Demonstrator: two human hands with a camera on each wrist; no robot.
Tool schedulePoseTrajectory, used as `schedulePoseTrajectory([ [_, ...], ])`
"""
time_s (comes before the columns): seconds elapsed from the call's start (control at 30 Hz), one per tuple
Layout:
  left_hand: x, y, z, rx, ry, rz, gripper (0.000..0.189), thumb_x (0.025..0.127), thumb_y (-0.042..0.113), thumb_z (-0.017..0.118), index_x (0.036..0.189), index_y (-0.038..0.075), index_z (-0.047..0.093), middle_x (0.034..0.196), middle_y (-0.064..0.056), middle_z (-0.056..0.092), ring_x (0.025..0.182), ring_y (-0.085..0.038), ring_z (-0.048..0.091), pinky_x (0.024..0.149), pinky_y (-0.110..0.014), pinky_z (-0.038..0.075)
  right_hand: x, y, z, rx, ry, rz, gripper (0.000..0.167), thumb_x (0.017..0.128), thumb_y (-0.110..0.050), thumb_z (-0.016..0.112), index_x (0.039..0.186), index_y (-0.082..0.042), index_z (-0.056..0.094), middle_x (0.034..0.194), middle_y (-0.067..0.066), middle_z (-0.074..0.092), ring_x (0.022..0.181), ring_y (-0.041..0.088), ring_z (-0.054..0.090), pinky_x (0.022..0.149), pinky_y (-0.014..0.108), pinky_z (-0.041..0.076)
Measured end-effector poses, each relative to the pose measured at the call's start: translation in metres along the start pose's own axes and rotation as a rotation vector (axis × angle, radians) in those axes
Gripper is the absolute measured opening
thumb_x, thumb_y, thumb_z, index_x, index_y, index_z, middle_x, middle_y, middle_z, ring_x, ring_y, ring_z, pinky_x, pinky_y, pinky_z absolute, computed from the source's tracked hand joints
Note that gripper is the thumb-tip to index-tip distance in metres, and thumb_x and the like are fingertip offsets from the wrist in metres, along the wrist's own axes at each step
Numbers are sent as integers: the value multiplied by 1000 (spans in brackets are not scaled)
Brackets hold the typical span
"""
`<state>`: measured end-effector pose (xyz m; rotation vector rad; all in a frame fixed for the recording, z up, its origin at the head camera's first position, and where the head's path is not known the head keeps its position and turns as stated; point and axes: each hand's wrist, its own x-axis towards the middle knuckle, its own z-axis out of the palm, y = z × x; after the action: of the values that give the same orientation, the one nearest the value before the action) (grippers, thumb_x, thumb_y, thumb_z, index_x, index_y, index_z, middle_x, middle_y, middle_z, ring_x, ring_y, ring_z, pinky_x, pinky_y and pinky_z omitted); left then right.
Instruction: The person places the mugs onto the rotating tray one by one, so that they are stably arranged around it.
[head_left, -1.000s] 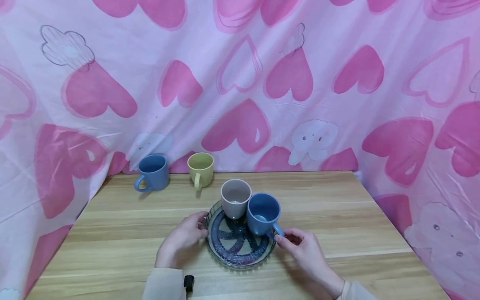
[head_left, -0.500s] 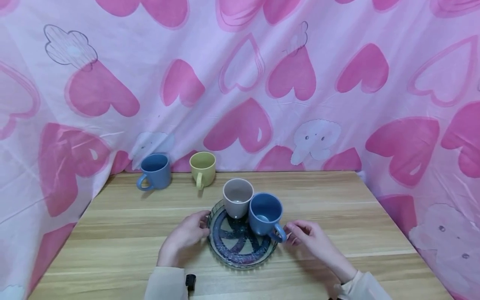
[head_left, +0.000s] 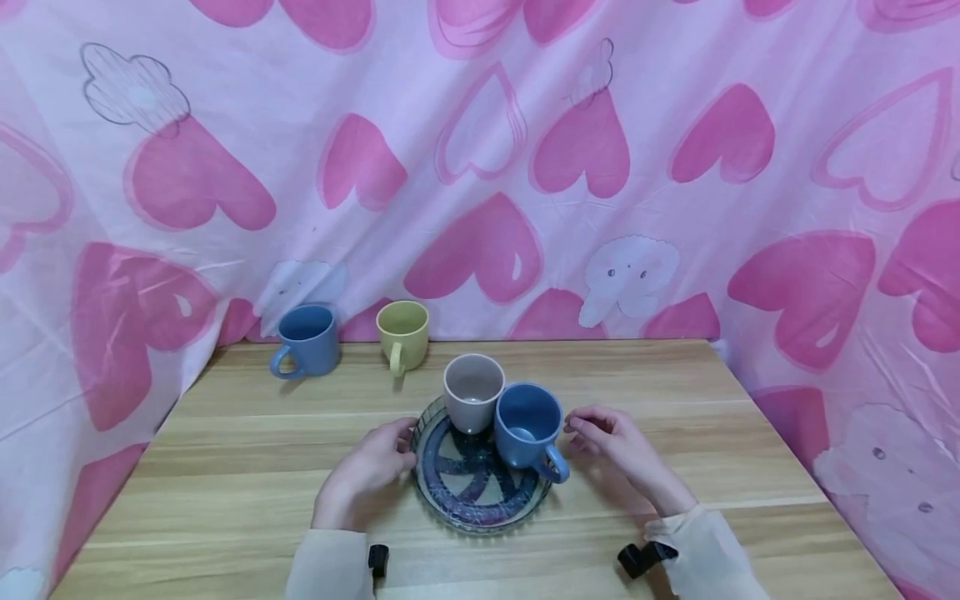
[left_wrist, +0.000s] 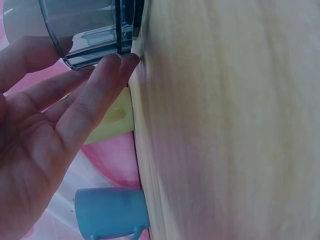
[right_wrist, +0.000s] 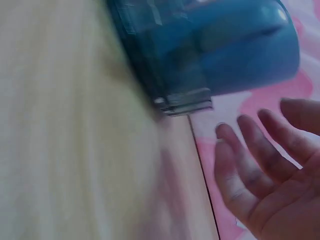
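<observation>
left hand: relaxed fingers against the plate, probably steadying it | right hand: loosely bent, touching nothing, blue mug on the plate just left of its fingertips (pale cup beyond) | change: right fingers off the mug's handle since a second ago, left hand unmoved

A plate is set on the desk. On it, a cup is placed at the back, with a mug just to the right and nearer. The plate's left edge is touched by the fingers of the left hand; the right hand is held apart, right of the mug. Farther back, to the left, a rear-left mug and a rear-right mug are stood before a hung cloth.
</observation>
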<state>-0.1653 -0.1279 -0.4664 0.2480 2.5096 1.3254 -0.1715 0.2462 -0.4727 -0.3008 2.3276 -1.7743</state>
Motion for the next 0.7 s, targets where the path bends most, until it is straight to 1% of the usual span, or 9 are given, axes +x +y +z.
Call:
schedulePoseTrajectory([
  [0.1,0,0,1,4,2,5,58,86,-6,62,141,-4,45,115,-15,62,102,-27,59,81,-41,54,7,2,-3,26,-2,7,32,100,-17,57,122,7,58,113,21,64,99,40,65,87,45,55],
  [0.17,1,-1,2,6,10,13,58,85,-7,62,141,-4,45,115,-16,62,103,-28,59,83,-43,53,12,2,-3,36,0,12,32,99,-16,59,122,6,59,112,19,65,99,39,65,87,47,54],
  [0.3,0,-1,1,11,21,16,57,85,-8,61,140,-4,46,116,-16,62,106,-30,59,86,-45,52,21,1,-1,69,0,19,34,97,-15,62,123,6,57,110,18,64,96,32,66,86,48,54],
  [0.37,1,-1,0,7,16,9,57,86,-7,61,141,-4,46,117,-16,62,105,-29,59,85,-45,52,25,0,0,92,1,25,35,97,-13,63,124,7,56,110,19,64,95,30,67,87,48,54],
  [0.5,1,0,0,-6,-5,-3,56,87,-6,61,141,-3,45,117,-15,61,105,-28,58,85,-43,52,29,1,2,114,28,63,34,96,-12,62,126,4,56,109,19,63,93,27,66,87,49,54],
  [0.57,1,1,0,-13,-16,-9,56,88,-5,61,142,-2,45,118,-15,61,106,-28,58,84,-42,53,29,3,4,128,44,96,31,96,-10,62,124,2,57,107,18,63,93,28,64,88,50,54],
  [0.6,1,0,0,-12,-17,0,56,88,-5,61,142,-2,45,118,-15,61,107,-29,58,85,-43,52,30,4,5,122,50,104,30,96,-11,63,123,2,58,107,18,62,93,28,63,88,50,54],
  [0.63,0,0,0,-13,-14,-1,56,88,-4,61,142,-2,45,119,-15,60,107,-29,58,86,-44,52,30,5,6,116,55,104,29,95,-10,63,122,1,59,106,18,62,94,27,62,87,48,54],
  [0.7,-1,0,1,-12,-9,1,56,88,-4,61,142,-2,45,119,-15,60,107,-29,58,86,-45,52,30,7,8,122,35,97,31,95,-11,64,123,2,59,109,18,62,96,28,62,88,48,54],
])
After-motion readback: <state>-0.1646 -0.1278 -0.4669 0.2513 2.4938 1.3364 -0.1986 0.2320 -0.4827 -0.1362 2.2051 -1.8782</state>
